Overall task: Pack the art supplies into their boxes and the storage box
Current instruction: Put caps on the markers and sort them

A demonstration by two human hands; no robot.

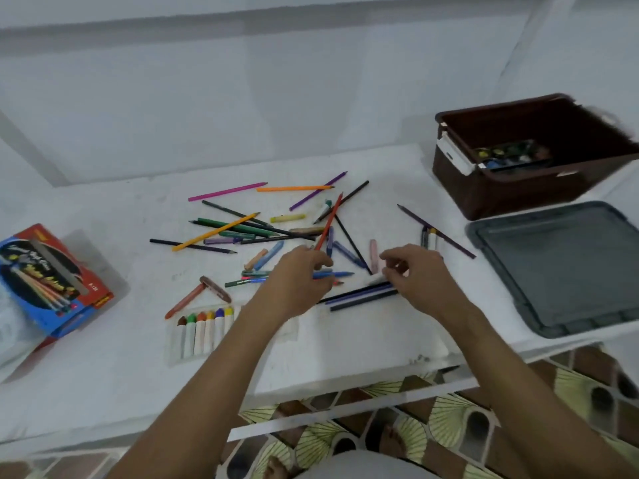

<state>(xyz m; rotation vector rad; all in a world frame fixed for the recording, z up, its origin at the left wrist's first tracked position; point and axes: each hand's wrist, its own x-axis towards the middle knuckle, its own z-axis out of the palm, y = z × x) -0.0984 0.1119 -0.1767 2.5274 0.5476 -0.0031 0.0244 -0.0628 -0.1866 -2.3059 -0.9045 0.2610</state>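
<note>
Fingers (320, 261) of the left hand (297, 281) are curling around a small bundle of blue and red pencils (337, 274) at the middle of the frame, while the right hand (415, 274) is hovering just beside it with its fingers (390, 262) bent and pinching toward a pale eraser-like piece (377, 280); whether they are gripping it I cannot tell. Both bare forearms are reaching up from the bottom edge. Loose coloured pencils (262, 216) and crayons are lying scattered over the white surface (103, 357), with three dark pencils (363, 293) lying side by side under the right hand. A clear tray of crayons (204, 326) is sitting at lower centre. At far left a red and blue pencil box (52, 281) is lying open; its printing is too blurred to read. At upper right a brown storage box (518, 191) is holding a paint set (508, 155), and its grey lid (563, 267) is lying just below it. Patterned floor tiles (449, 416) are showing beneath the surface edge.
</note>
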